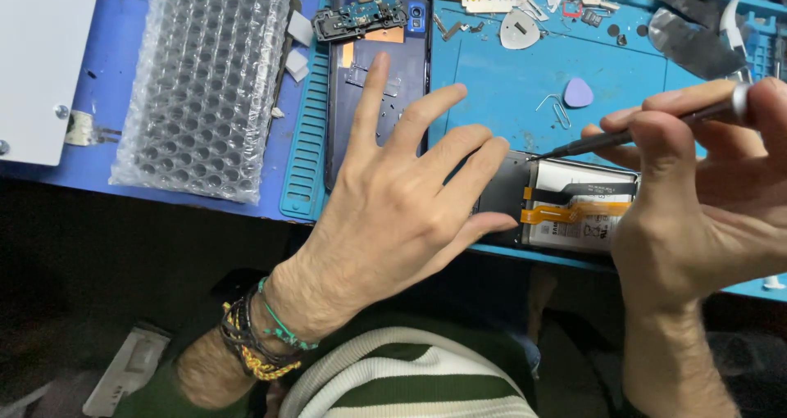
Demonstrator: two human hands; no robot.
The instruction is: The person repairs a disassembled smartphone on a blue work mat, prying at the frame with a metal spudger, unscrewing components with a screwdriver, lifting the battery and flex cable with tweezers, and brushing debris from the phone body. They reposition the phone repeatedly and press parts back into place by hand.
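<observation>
An opened phone (574,201) lies on the blue work mat (508,82), showing its white battery and orange flex cables. My left hand (402,205) rests with spread fingers over the phone's left end and holds it down. My right hand (697,197) grips a thin screwdriver (631,135), whose dark tip touches the phone's upper edge near the middle. A dark blue phone back cover (379,65) lies above my left hand, with a small black circuit part (361,15) on its top end.
A sheet of bubble wrap (205,82) lies on the blue table at the left, beside a white panel (41,57). A purple pick (578,93), a bent wire clip (557,111), small parts and tools sit on the mat's far side. The table edge runs near my body.
</observation>
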